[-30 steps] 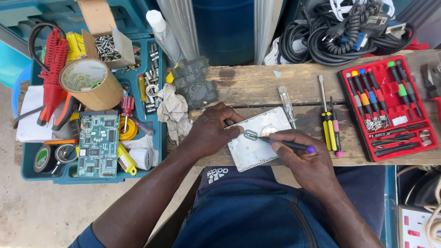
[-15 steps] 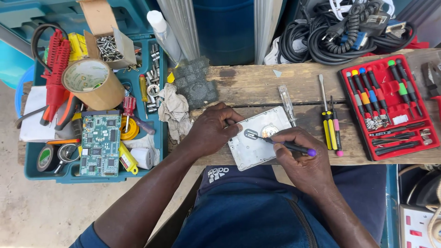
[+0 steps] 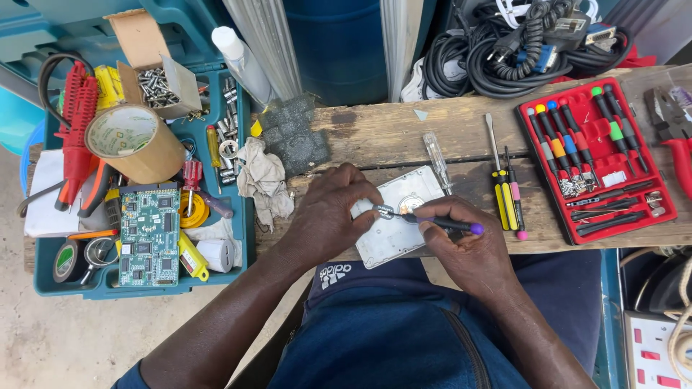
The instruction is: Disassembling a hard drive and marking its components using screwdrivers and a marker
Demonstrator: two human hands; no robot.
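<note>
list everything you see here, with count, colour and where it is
hard drive: one, silver, front edge of the wooden bench, under both hands
precision screwdriver: one, black with purple cap, across the hard drive
screwdriver set tray: one, red, right on the bench
loose screwdrivers: about three, yellow, black and pink, right of the hard drive
clear-handled screwdriver: one, behind the hard drive
pliers: red handles, far right
cables: black tangle, back right
toolbox tray: one, teal, left
circuit board: one, green, in the tray
tape roll: one, brown, in the tray
rag: one, off-white, tray edge
left hand: steadies the hard drive
right hand: grip on the precision screwdriver
</note>
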